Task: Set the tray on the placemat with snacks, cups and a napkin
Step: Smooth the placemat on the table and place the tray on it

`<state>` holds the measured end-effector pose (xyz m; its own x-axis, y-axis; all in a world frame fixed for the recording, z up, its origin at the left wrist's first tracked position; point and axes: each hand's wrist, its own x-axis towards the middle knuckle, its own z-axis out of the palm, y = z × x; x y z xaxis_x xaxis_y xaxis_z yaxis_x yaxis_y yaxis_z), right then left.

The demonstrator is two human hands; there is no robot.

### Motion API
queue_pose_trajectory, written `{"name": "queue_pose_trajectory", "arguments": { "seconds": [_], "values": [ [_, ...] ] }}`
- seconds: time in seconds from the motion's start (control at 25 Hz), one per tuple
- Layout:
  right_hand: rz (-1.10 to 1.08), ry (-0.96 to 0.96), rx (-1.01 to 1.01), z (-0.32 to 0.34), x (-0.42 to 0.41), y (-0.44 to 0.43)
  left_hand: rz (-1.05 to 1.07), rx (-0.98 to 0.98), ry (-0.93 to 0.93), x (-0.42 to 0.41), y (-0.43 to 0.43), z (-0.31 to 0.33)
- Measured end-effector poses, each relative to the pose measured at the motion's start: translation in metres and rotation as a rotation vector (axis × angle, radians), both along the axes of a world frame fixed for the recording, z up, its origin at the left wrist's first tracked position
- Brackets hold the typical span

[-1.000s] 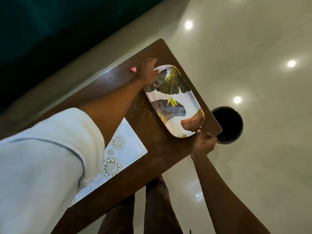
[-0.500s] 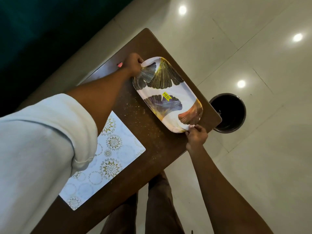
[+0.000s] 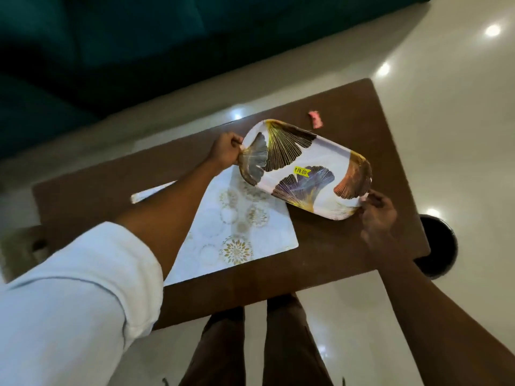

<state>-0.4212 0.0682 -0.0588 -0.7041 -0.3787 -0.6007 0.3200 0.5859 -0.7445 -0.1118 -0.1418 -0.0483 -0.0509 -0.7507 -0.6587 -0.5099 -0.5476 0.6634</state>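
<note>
While I am standing at the table (image 3: 334, 263), my dark trousers (image 3: 289, 344) are showing below its near edge and my white sleeve (image 3: 69, 302) is filling the lower left corner. Just below my left wrist the placemat (image 3: 242, 235), white with gold round flower prints, is lying flat on the brown wood. My right hand (image 3: 376, 210) is pinching the near right end of the tray (image 3: 328, 160), fingertips on its rim; that hand is blurred, so I cannot tell more of the hold. My left hand (image 3: 225, 151) is curling round the opposite end, thumb over the rim. Between my two hands the tray, white with gold and dark fan-shaped leaves, is tilting a little, its left end lying over the placemat's far corner and the rest over bare wood; whether it is touching either, I cannot tell. A yellow price sticker (image 3: 302, 171) at its middle is reading "78.00". Beyond my right hand's end of the tray a small pink scrap (image 3: 315, 121) is lying on the wood. To the right of that hand a dark round bin (image 3: 439, 246) is standing on the glossy floor (image 3: 459, 135), and far beyond my left hand a teal sofa (image 3: 111, 51) is running along.
</note>
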Motion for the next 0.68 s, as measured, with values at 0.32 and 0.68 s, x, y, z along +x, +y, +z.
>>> {"name": "queue_pose_trajectory", "arguments": {
  "seconds": [0.32,0.68],
  "values": [
    [0.497,0.026,0.030,-0.022,0.157,-0.063,0.492,0.084,-0.129,0.223,0.127,-0.015],
    [0.597,-0.004,0.185,-0.038,0.202,-0.047,0.617,0.208,-0.060,0.268,0.214,-0.040]
  ]
}}
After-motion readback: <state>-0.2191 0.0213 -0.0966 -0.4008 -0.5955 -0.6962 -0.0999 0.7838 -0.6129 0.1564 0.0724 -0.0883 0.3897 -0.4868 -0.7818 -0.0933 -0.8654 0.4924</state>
